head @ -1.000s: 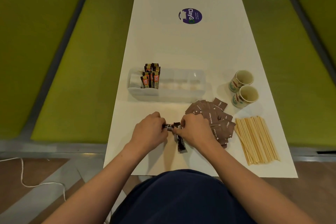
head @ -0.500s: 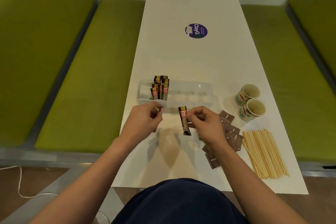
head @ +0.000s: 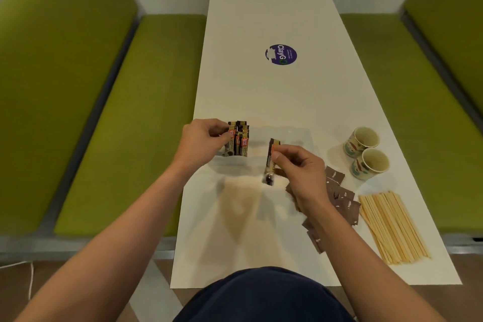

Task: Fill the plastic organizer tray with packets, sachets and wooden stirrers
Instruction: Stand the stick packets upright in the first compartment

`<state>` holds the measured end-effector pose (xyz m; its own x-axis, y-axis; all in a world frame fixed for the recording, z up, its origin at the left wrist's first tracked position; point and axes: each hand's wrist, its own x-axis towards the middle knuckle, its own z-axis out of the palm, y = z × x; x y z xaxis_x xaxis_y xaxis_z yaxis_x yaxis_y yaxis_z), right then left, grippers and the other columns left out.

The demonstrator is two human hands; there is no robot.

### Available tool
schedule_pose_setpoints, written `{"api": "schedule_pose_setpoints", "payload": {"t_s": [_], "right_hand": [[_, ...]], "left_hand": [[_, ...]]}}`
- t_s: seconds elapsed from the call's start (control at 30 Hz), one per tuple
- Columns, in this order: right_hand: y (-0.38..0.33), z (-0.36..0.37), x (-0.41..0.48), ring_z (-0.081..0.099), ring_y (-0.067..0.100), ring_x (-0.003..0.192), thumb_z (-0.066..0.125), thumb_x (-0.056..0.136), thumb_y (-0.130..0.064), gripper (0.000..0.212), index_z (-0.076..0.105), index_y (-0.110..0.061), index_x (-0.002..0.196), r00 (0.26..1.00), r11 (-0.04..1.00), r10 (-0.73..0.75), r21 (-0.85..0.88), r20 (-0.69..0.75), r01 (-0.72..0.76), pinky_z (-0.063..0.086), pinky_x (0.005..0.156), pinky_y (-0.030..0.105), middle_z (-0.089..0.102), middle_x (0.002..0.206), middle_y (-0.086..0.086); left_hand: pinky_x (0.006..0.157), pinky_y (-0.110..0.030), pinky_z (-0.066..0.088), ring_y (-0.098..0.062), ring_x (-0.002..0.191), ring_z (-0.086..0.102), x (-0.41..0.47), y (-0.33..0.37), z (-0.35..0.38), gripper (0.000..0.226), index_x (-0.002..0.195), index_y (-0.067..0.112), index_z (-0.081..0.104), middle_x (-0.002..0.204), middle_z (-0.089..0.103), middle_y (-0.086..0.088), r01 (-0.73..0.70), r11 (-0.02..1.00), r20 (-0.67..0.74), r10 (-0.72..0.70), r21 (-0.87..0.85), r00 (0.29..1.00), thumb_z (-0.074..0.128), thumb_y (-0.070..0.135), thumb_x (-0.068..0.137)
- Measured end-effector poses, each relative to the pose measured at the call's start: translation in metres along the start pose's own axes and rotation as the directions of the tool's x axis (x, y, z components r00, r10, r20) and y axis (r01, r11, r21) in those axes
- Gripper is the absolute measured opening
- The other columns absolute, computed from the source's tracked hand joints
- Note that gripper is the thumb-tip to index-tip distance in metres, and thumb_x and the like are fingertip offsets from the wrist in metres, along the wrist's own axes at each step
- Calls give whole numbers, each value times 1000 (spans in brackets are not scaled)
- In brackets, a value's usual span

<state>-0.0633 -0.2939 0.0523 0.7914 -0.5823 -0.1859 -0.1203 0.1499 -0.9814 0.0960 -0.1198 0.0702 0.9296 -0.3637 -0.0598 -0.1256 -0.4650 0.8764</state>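
Observation:
A clear plastic organizer tray (head: 292, 136) sits mid-table. Several dark coffee stick packets (head: 241, 138) stand upright in its left part. My left hand (head: 205, 140) is at that left end, pinching a stick packet (head: 231, 136) down among the standing ones. My right hand (head: 296, 167) holds another dark stick packet (head: 270, 162) upright just in front of the tray's middle. Brown sugar sachets (head: 339, 197) lie scattered right of my right wrist. A pile of wooden stirrers (head: 392, 227) lies at the near right.
Two paper cups (head: 366, 153) stand right of the tray, near the table's right edge. A round purple sticker (head: 281, 54) marks the far table. Green bench seats (head: 130, 123) flank the table on both sides.
Both hands rose from the table in front of the sachets, each with a stick packet. My left hand moved up and left to the tray's left compartment; the right hand lifted its packet toward the tray.

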Motion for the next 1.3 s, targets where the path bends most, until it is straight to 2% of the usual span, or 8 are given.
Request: {"api": "schedule_pose_setpoints", "payload": {"t_s": [0.2,0.3,0.43,0.6,0.73,0.97,1.13,1.3], "right_hand": [[-23,17,23,71,23,88,77,90,-10,39,65,-36,117,979,978,-200,-51,48,203,62,79,37,76,95,4],[-24,31,37,72,18,87,77,89,-10,28,71,-28,110,956,945,-283,-148,72,291,59,78,33,75,92,-2],[-16,45,48,71,9,85,77,89,-15,24,68,-30,105,957,929,-250,-241,146,279,50,73,16,75,88,-6],[-1,49,53,71,5,82,76,91,-17,25,67,-26,113,960,900,-192,-353,204,255,52,77,16,77,85,-6],[6,50,55,71,6,82,71,94,-16,30,60,-25,120,955,836,-190,-473,230,280,56,80,26,75,87,-7],[17,55,60,65,17,84,70,93,-20,26,70,-17,120,900,590,-268,-680,344,436,54,80,37,65,110,1],[19,50,55,58,11,82,72,91,-21,36,68,-18,127,892,593,-270,-668,362,450,52,82,32,61,112,-1],[12,42,48,56,7,85,75,91,-24,39,67,-21,129,886,612,-283,-642,367,462,53,85,29,62,111,-4]], "left_hand": [[79,-40,62,-5,78,72,14,-12,6,13,97,25,79,82,78,9,-17,997,17,16,69,1000,81,28,85],[70,-22,53,-9,72,65,15,-18,11,13,98,21,79,89,76,3,-82,971,49,73,224,996,80,25,86],[67,-28,45,-15,72,56,12,-21,17,17,103,21,79,91,62,2,-161,908,80,141,387,987,76,22,86],[71,-35,50,-22,77,58,11,-20,20,15,100,16,78,91,62,-2,-172,897,71,157,406,985,74,20,86],[71,-36,52,-13,70,56,8,-22,19,15,100,20,71,87,64,5,-159,927,47,152,341,987,76,21,86],[72,-27,47,-3,75,53,0,-24,15,18,99,18,68,95,61,6,-213,918,44,210,336,977,77,19,84],[67,-6,38,-10,78,54,-4,-25,13,24,106,21,69,98,60,6,-231,906,74,219,354,973,77,21,84],[68,-3,37,-10,80,54,-12,-24,11,33,114,24,66,102,60,3,-221,919,73,209,328,975,76,20,82]]}}
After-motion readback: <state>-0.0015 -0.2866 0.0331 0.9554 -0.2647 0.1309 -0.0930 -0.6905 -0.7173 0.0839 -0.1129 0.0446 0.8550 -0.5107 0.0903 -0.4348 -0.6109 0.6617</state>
